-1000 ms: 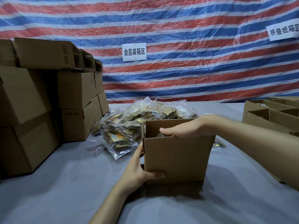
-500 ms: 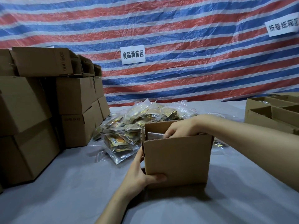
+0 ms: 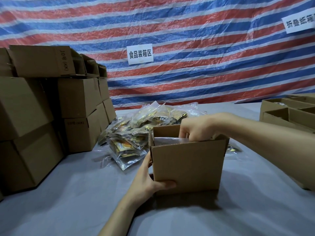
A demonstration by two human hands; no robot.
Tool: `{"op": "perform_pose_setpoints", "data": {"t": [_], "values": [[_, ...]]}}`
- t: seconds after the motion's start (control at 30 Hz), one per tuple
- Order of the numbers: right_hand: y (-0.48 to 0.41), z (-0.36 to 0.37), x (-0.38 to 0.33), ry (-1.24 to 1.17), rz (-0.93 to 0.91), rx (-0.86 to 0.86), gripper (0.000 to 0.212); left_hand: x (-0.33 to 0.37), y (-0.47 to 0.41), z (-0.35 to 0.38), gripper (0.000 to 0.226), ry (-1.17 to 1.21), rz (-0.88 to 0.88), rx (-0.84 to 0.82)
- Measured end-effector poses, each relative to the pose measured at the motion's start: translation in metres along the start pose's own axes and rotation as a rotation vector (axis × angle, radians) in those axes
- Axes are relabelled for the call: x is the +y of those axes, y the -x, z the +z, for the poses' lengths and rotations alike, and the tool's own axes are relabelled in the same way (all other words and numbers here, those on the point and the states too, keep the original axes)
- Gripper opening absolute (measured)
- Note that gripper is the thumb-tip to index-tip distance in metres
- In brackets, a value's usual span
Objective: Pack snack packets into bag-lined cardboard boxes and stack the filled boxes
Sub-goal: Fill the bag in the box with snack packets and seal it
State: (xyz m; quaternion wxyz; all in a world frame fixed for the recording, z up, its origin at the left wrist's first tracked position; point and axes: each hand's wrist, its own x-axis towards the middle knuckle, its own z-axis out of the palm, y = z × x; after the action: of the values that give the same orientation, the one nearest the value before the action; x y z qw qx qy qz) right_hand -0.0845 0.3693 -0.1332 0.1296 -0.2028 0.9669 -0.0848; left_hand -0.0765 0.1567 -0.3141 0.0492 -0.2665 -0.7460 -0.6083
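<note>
Steadying corrugated box (image 3: 187, 164), left hand (image 3: 148, 183) grips; right hand (image 3: 199, 128) seemingly pinches glossy liner (image 3: 167, 141).

Two hands (image 3: 150, 181), one held box (image 3: 187, 164), one packet heap (image 3: 141, 121), two wall signs (image 3: 140, 54)

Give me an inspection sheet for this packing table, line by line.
Surface: grey cover, lightly creased.
Job's things: box upright at centre, top open, clear bag inside; packets piled behind it; closed boxes stacked at left; spare boxes, open-topped, at right edge.
Clutter: nothing seen.
Hands: left hand grips the box's near left corner; right hand reaches into the box top, its fingers partly hidden, so what they hold cannot be told.
Cables: nothing seen.
Surroundings: striped tarp behind the table, two paper signs on it.
</note>
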Motion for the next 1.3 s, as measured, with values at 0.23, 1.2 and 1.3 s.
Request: {"op": "perform_pose_setpoints", "data": {"t": [0.23, 1.2, 1.3], "values": [[0.012, -0.010, 0.010, -0.220, -0.030, -0.048, 0.025, -0.004, -0.002, 0.001, 0.086, -0.001, -0.021, 0.016], [-0.008, -0.002, -0.009, -0.425, 0.205, -0.292, 0.059, -0.002, -0.001, 0.001, 0.086, -0.012, -0.012, 0.012], [-0.017, 0.001, -0.011, -0.412, 0.288, -0.285, 0.078, -0.004, -0.001, 0.000, 0.085, -0.008, -0.028, 0.019]]}}
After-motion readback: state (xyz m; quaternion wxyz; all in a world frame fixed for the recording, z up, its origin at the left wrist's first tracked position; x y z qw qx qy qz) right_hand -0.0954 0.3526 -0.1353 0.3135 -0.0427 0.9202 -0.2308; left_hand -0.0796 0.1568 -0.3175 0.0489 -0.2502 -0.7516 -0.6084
